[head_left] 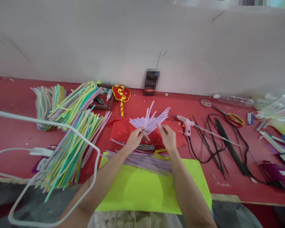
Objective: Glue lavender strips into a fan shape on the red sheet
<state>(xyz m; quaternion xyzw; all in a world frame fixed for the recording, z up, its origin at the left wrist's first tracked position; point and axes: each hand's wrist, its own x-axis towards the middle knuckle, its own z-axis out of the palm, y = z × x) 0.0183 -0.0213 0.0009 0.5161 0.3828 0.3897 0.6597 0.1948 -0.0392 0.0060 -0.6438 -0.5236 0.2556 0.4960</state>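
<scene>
A fan of lavender pipe cleaners (148, 121) spreads out above a red sheet (120, 133). My left hand (137, 138) is closed in a pinch on its gathered base. At the fan's lower right, my right hand (167, 136) has thumb and fingers drawn together; what they hold, if anything, is too small to make out. Loose lavender pipe cleaners (147, 164) lie below both hands on a lime-green sheet (142, 193). Between my wrists lie a dark-bladed tool (144, 147) and a yellow-handled tool (161, 155), partly covered.
Multicoloured pipe cleaner bundles (73, 139) fill the left, behind a white cable-like loop (98, 152). A red and yellow ornament (121, 94) lies beyond. To the right are a pink glue gun (186, 125) with a black cord, dark thin stems (210, 142), scissors (235, 119) and plastic bottles (237, 100).
</scene>
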